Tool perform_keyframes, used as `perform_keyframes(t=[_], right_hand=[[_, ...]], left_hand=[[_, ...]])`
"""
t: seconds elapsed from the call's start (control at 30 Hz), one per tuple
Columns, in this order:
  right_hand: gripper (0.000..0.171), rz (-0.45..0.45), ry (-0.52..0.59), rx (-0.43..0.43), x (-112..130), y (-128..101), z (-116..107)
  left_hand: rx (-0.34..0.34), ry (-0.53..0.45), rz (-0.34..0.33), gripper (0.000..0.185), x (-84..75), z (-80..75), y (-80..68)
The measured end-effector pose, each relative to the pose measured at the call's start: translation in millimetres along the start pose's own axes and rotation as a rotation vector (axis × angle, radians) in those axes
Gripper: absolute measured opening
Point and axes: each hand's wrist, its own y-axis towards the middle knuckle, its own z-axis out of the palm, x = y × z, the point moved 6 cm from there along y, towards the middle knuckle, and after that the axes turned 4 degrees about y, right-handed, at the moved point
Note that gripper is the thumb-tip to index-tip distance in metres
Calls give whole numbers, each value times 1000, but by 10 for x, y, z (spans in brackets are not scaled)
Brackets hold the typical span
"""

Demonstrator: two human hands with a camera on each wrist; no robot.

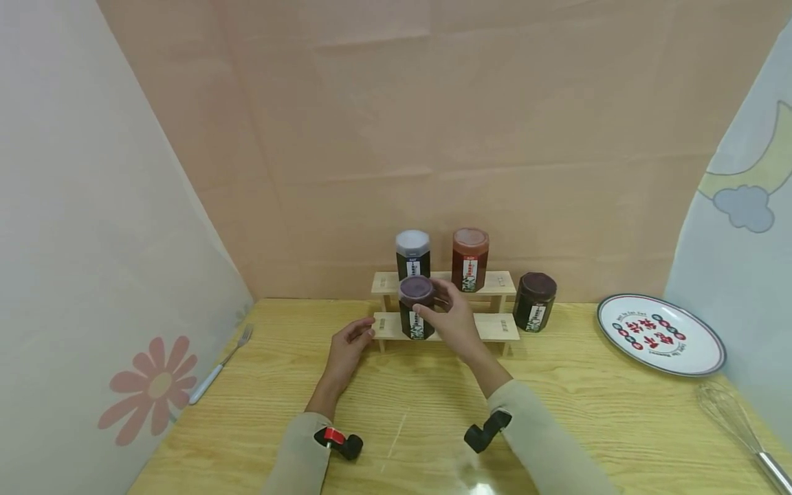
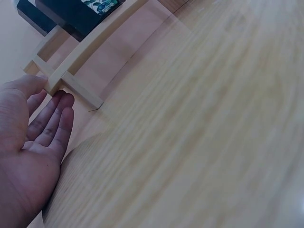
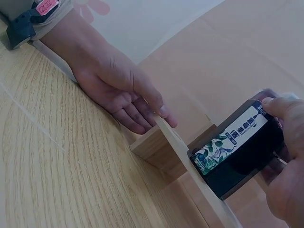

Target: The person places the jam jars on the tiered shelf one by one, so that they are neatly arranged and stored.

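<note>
The right hand (image 1: 454, 320) gripped the purple-lidded jam jar (image 1: 408, 304), fingers clamped round it and partly hidden behind, at the front edge of the two-tier wooden rack's (image 1: 473, 328) lower step. The left hand (image 1: 346, 349) pinched that step's left end. The frame cut off the whisk's (image 1: 750, 441) handle; tabletop (image 1: 402, 412) stretched before the rack.
</note>
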Motion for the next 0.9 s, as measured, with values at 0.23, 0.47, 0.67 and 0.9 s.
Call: perform_keyframes(t=[0.23, 0.47, 0.67, 0.9], right_hand=[[63, -23, -20, -14, 48, 25, 27], [66, -25, -23, 3, 61, 40, 44], [67, -34, -33, 7, 43, 44, 41], [67, -19, -46, 61, 46, 14, -16]], left_hand=[[5, -16, -5, 32, -1, 9, 18], [-4, -12, -11, 32, -7, 3, 22], [-9, -5, -19, 32, 1, -4, 13], [-10, 2, -17, 34, 11, -3, 4]])
